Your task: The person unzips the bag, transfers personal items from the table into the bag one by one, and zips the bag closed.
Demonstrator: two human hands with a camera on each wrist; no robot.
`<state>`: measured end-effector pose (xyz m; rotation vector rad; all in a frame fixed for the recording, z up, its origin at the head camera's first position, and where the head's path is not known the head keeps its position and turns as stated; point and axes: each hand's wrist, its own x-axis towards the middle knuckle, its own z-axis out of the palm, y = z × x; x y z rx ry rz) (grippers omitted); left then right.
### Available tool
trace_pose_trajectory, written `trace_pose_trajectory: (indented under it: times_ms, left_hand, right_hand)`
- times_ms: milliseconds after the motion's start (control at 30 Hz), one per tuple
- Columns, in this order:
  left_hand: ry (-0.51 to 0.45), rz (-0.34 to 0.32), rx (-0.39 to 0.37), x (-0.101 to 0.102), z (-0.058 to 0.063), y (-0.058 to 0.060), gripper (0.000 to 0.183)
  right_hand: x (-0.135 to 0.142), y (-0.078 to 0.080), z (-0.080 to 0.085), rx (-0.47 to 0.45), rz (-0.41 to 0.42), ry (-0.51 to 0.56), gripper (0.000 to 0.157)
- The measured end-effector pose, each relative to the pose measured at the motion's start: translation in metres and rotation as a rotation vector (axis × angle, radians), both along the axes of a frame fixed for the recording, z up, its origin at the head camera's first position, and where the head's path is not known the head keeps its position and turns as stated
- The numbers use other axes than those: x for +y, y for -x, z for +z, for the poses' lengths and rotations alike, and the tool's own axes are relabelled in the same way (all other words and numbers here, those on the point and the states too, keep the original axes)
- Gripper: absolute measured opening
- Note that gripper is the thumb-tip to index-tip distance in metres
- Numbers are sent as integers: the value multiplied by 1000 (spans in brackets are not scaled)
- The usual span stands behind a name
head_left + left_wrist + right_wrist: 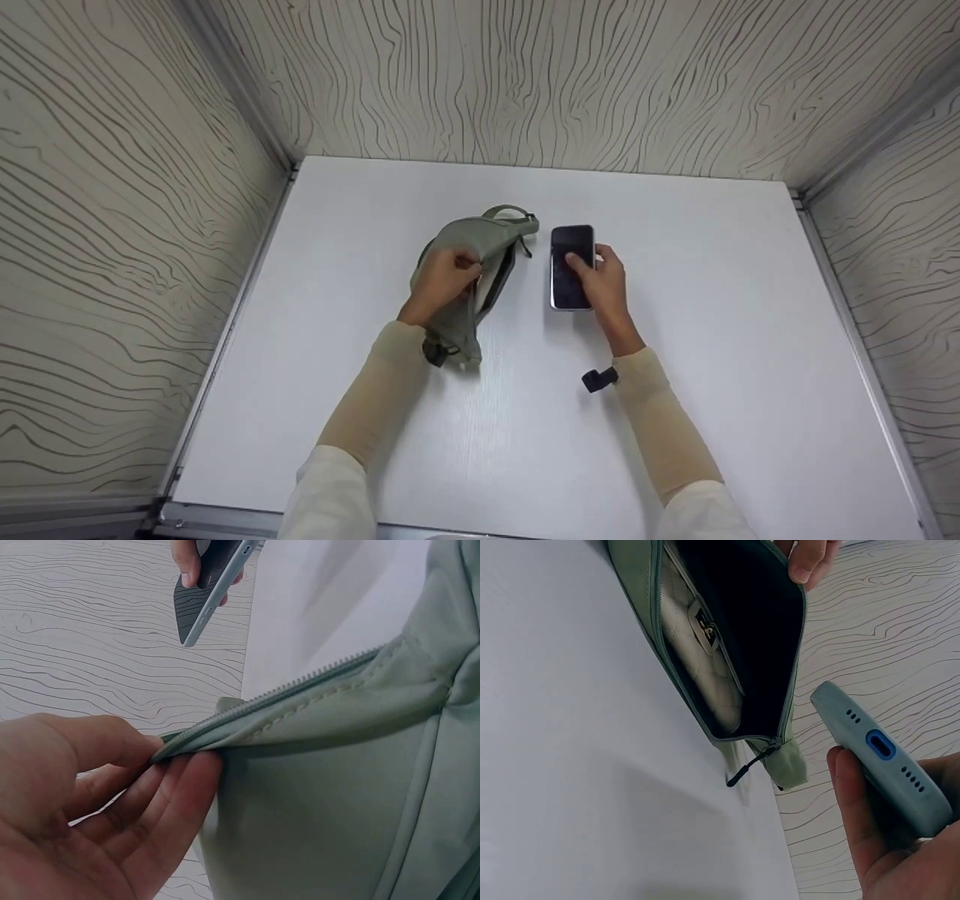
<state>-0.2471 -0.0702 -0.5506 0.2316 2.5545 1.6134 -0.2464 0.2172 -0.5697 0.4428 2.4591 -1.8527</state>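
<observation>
A sage-green zippered bag point(466, 234) lies on the white table with its main zipper undone. My left hand point(448, 276) pinches the zipper edge point(262, 701) between thumb and fingers, drawing that side outward. Inside, a pale quilted lining with a small inner zipper point(705, 626) shows in the right wrist view; the far depth is dark. To the right of the bag, my right hand point(606, 285) grips a smartphone point(571, 289) in a light blue-grey case, thumb across its dark screen. The phone's charging port point(881, 744) faces the right wrist camera.
The white table point(750, 337) is bordered by metal rails and wood-grain patterned walls point(480, 82) at the back and both sides. A strap loop point(507, 209) rises from the bag's far end, and a dark zipper pull point(746, 767) hangs at the opening's end.
</observation>
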Motion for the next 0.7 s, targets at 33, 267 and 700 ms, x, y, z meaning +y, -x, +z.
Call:
trace_pose_trajectory:
  times_ms: [33,267,700]
  left_hand:
    - [0,0,-3,0,0,0,16]
    - [39,9,-12,-1,0,1,18]
    - [61,17,-11,1,1,1,19]
  right_hand:
    - [-1,0,0,1,1,1,59]
    - [-8,-1,-5,13,10,-24,58]
    - [-20,-3,-9,-6,26,-15,55]
